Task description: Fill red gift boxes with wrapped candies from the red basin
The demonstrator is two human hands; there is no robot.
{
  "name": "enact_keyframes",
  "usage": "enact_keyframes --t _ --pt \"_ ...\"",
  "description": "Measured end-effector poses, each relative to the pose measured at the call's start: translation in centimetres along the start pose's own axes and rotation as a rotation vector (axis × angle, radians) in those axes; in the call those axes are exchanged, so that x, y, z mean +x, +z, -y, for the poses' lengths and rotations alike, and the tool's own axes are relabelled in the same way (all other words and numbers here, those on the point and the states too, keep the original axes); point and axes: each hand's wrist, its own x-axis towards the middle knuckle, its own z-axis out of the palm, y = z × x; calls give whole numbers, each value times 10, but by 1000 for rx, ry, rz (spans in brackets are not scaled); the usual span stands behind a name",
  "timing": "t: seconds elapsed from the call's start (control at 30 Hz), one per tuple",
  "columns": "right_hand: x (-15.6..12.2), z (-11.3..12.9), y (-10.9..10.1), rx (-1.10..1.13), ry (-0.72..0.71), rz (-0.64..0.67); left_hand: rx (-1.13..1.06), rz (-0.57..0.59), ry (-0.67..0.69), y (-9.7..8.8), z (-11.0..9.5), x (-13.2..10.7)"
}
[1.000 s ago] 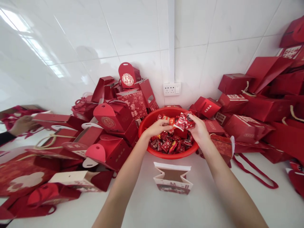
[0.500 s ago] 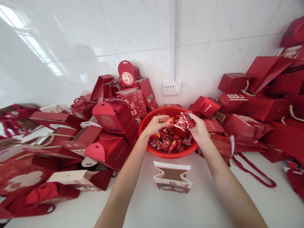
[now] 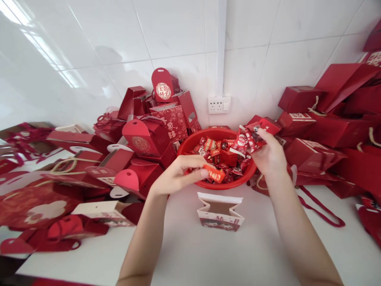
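A red plastic basin [image 3: 190, 143] full of red wrapped candies [image 3: 226, 159] sits on the white table against the wall. My left hand [image 3: 178, 174] pinches one red candy packet [image 3: 214, 174] just above the basin's near rim. My right hand [image 3: 269, 157] is closed on a bunch of red candy packets [image 3: 247, 140], raised over the basin's right side. A small open white gift box [image 3: 219, 211] with a red pattern stands in front of the basin, below my left hand.
Piles of red gift boxes [image 3: 149, 137] and bags lie to the left and right [image 3: 321, 135] of the basin. A flat white-and-red box [image 3: 102, 212] lies at the near left. A wall socket [image 3: 219, 105] is on the tiled wall behind.
My left hand has pulled back from the basin toward the small box with one candy. My right hand lifted its bunch up and to the right. Another person's hand at far left is gone.
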Motion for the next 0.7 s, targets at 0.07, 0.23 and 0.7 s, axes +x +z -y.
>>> enact_keyframes --t 0.07,0.23,0.7 --pt "-7 11 0 -22 -43 26 94 62 67 3 -20 -12" --pt "-23 28 4 -130 -123 91 399 93 139 21 -35 -23" --pt "-55 39 19 -440 -145 344 478 284 -5 20 -15 -19"
